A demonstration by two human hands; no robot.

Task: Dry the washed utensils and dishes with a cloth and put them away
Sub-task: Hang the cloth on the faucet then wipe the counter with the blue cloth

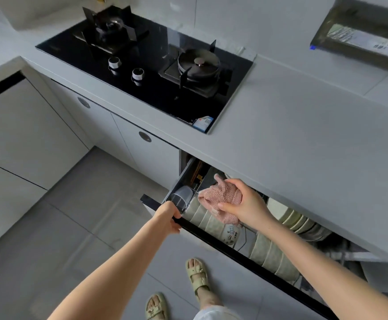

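**Q:** Orientation of the dusty-pink ribbed knitted cloth (pixel 223 197)?

**A:** Bunched into a lump, no clear long axis. One loose corner pointing up toward the edge of the grey countertop (pixel 280 135).

**Q:** Location and grip?

**A:** Above the open pull-out drawer (pixel 223 244), over a row of pale green dishes (pixel 202 215) standing on edge. Clutched in right hand (pixel 246 204), fingers curled round it. Left hand (pixel 168 218) clamped on the drawer's black front rail, just beside a clear plastic cup (pixel 181 198).
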